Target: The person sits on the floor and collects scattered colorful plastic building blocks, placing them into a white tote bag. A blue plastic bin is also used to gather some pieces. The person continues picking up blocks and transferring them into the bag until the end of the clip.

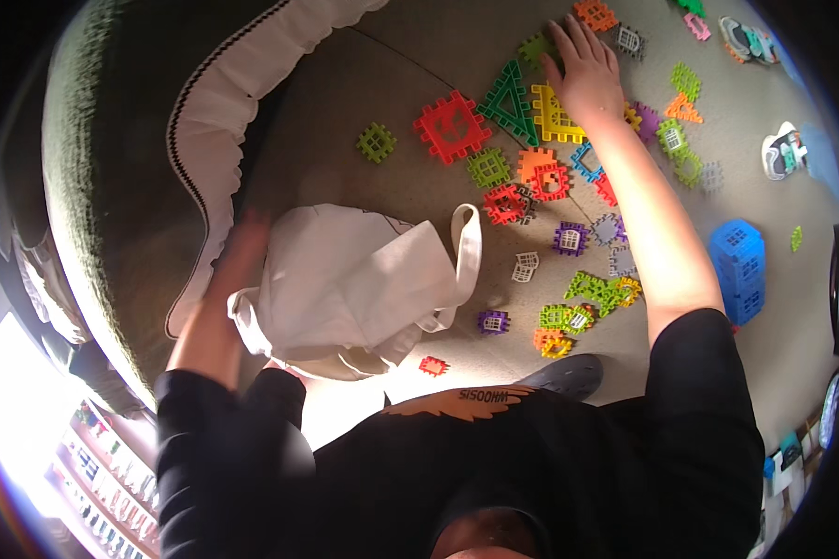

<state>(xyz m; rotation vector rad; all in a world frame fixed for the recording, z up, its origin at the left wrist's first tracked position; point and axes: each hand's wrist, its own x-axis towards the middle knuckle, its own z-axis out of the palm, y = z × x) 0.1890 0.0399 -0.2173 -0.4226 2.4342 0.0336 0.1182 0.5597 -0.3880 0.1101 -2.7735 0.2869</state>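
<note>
My right hand reaches far forward, palm down and fingers extended. It lies over a small green plastic interlocking piece and the edge of a yellow square window piece; whether it touches them is unclear. Left of it are a dark green triangular piece and a large red square piece. My left hand, blurred, is at the left side of a white cloth bag with handles; its fingers cannot be made out. Smaller red, orange, purple, grey and green pieces are scattered on the floor.
A blue block built of plastic panels stands at the right. Two shoes of another person are near the right rim. A green padded surface with a pale ruffled cloth edge runs along the left. A dark clog shows near my body.
</note>
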